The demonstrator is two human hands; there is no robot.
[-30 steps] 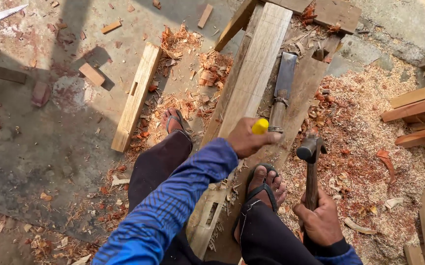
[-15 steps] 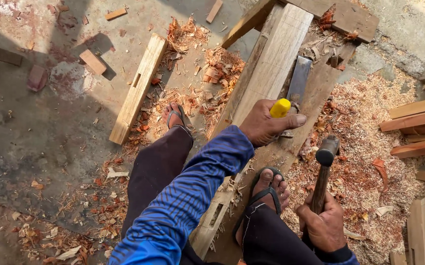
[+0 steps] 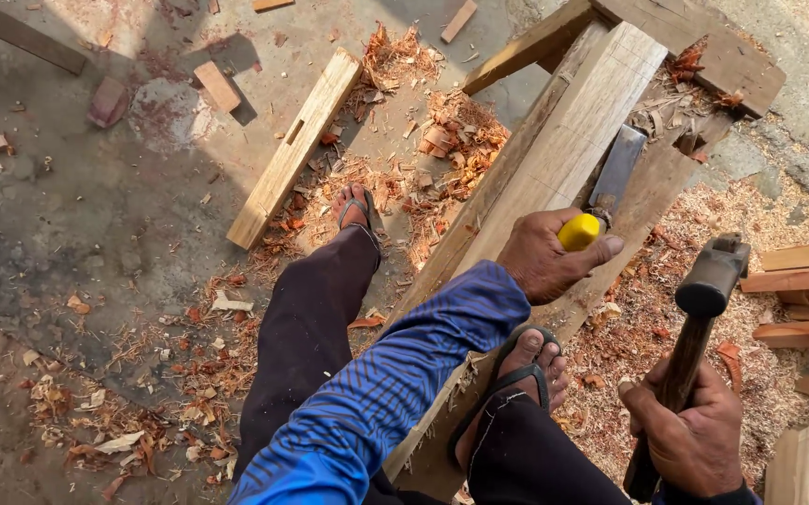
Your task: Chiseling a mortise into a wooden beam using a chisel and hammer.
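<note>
The left hand (image 3: 546, 257) sits near the middle of the frame, a bit to the right. Its fingers are wrapped tight around the yellow handle of a chisel (image 3: 605, 192). The flat grey blade points up and to the right and lies against a long pale beam (image 3: 568, 150). The beam runs from the top right of the frame down toward the bottom middle. The blade tip is hard to see among the chips.

The right hand (image 3: 694, 435) is in the lower right corner. It is closed around the wooden handle of a hammer (image 3: 699, 313). The dark metal head is up in the air, to the right of the chisel and not touching it.

A foot (image 3: 521, 374) in a dark sandal rests on the beam, just below the left hand. The other foot (image 3: 357, 210) is on the ground, left of the beam. The left arm wears a blue sleeve (image 3: 395, 393).

A short plank (image 3: 297, 150) with a small slot cut in it lies on the ground in the upper left part. Red and orange wood chips (image 3: 451, 140) lie between the plank and the beam. Pale sawdust (image 3: 731, 210) covers the ground on the right side. More boards (image 3: 806, 257) are stacked at the right edge
</note>
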